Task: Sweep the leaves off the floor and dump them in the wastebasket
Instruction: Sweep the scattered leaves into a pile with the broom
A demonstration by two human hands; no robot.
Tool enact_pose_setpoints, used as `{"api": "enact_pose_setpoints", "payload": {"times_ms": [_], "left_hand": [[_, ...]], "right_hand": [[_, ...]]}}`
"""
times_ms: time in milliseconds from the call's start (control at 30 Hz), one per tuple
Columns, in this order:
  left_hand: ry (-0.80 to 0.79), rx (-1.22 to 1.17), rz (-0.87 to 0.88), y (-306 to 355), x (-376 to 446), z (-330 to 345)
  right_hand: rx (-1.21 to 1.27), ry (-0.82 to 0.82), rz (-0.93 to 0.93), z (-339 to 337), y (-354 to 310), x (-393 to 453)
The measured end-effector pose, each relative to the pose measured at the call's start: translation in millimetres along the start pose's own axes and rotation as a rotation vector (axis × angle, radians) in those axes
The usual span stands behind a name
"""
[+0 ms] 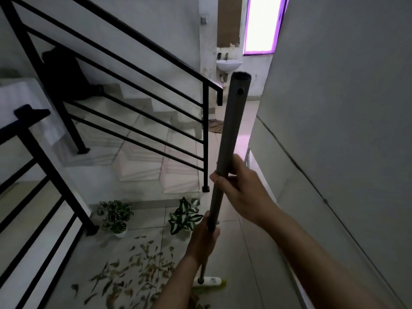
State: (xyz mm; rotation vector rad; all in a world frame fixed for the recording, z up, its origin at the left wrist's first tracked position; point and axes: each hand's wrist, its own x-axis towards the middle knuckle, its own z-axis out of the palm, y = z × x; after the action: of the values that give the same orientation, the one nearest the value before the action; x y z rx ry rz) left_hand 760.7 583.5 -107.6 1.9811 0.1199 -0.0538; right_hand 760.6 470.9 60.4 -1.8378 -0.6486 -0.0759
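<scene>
Both hands grip the grey broom handle (227, 148) at centre frame — right hand (239, 188) wrapped round it above, left hand (204, 237) curled round it below. The broom head (210, 282) sits at lower centre. Dry leaves (133, 270) lie scattered on the floor (240, 253) at lower left, near two potted plants (116, 215).

Grey broom handle (229, 139) running up the middle of the frame, gripped high by right hand (240, 188), lower by left hand (204, 239), fingers curled round it. White and green broom head (209, 282) at bottom centre, on tiled floor (236, 246). Dry leaves (138, 270) scattered lower left of it. Two potted plants (116, 216) beyond, near black stair railing (124, 85). Washbasin (229, 64) at upper centre.
</scene>
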Motion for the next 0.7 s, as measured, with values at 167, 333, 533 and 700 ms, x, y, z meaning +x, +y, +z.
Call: {"api": "enact_pose_setpoints", "payload": {"times_ms": [167,333,533,700], "left_hand": [[0.041,0.045,0.124,33,-4,-22],[0.165,0.101,0.143,37,-20,-53],[0.285,0.247,0.109,16,-34,-91],[0.352,0.288,0.1,-15,-49,-114]], "right_hand": [[0.019,0.026,-0.11,-13,-35,15],[0.09,-0.012,-0.161,6,-53,17],[0.21,-0.041,-0.136,37,-59,15],[0.282,0.002,-0.005,67,-55,11]]}}
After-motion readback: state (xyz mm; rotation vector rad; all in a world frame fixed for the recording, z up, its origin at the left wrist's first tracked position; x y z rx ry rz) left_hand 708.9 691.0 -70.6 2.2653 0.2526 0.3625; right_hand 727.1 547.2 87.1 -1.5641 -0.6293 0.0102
